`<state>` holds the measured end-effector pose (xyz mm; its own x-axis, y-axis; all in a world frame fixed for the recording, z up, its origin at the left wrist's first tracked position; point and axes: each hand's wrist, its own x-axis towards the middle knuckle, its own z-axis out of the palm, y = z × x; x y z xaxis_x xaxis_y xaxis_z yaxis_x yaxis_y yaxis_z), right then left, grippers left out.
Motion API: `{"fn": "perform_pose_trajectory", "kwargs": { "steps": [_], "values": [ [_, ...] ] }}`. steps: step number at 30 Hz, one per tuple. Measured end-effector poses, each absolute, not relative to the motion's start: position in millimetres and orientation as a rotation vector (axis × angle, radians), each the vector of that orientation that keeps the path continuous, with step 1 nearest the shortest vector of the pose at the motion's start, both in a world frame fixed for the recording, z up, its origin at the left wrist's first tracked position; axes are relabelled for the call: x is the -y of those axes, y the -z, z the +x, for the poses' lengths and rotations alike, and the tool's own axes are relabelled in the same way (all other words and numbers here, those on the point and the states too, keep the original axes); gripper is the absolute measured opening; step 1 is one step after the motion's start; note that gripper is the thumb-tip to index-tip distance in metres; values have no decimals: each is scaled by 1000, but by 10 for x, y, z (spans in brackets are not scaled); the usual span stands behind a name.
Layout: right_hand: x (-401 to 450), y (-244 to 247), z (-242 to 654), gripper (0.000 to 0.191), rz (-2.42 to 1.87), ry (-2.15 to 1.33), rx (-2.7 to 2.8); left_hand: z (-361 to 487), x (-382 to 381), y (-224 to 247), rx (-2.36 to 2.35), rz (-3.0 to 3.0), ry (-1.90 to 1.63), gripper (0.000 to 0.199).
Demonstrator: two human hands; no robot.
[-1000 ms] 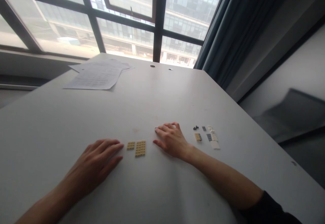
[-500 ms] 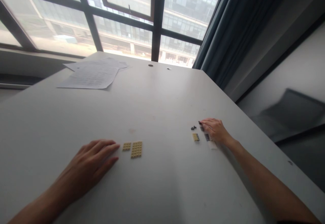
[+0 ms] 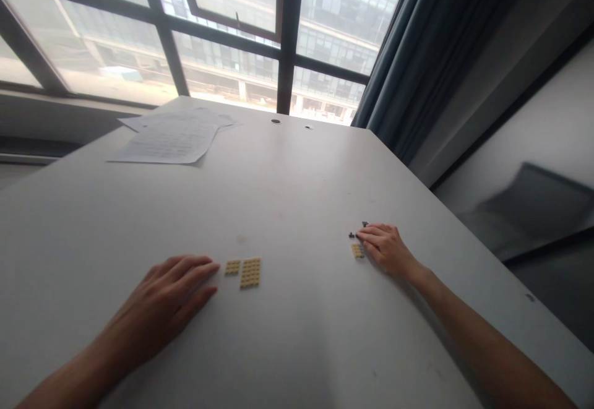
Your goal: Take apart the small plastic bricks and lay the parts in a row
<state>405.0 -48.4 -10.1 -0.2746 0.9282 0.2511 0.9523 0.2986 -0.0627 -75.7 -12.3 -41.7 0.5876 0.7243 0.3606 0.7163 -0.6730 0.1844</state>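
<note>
My left hand (image 3: pixel 171 291) rests on the white table with its fingers apart and nothing in it. Just right of its fingertips lie a small tan studded plate (image 3: pixel 232 267) and a larger tan studded plate (image 3: pixel 250 273). On the right, my right hand (image 3: pixel 385 249) is closed, its fingertips at a small dark piece that they partly cover. Beside them are another small dark piece (image 3: pixel 351 236), a dark piece farther back (image 3: pixel 364 224) and a tan and grey block (image 3: pixel 356 250). The other pieces there are hidden under the hand.
Printed papers (image 3: pixel 167 140) lie at the back left of the table (image 3: pixel 297 186). Two round spots, one dark (image 3: pixel 276 121), show near its back edge. Beyond are a window and a dark curtain (image 3: pixel 399 68).
My right hand has moved slightly left and toward me, from the back dark piece to the small dark pieces, and now covers the pieces on the right. My left hand has stayed still.
</note>
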Motion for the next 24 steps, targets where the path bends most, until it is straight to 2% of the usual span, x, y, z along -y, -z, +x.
{"fn": "perform_pose_trajectory", "kwargs": {
  "steps": [10,13,18,24],
  "values": [
    [574,26,3885,32,-1690,146,2168,-719,153,380,-1281,2803,-691,40],
    [675,-22,3618,32,-1596,174,2147,-618,245,337,-1228,2852,-668,55],
    [843,-56,3143,33,-1337,93,2313,-397,355,266,-919,2961,-407,89],
    [972,-17,3169,33,-1289,71,2377,-260,267,222,-783,2875,-145,90]
  ]
}}
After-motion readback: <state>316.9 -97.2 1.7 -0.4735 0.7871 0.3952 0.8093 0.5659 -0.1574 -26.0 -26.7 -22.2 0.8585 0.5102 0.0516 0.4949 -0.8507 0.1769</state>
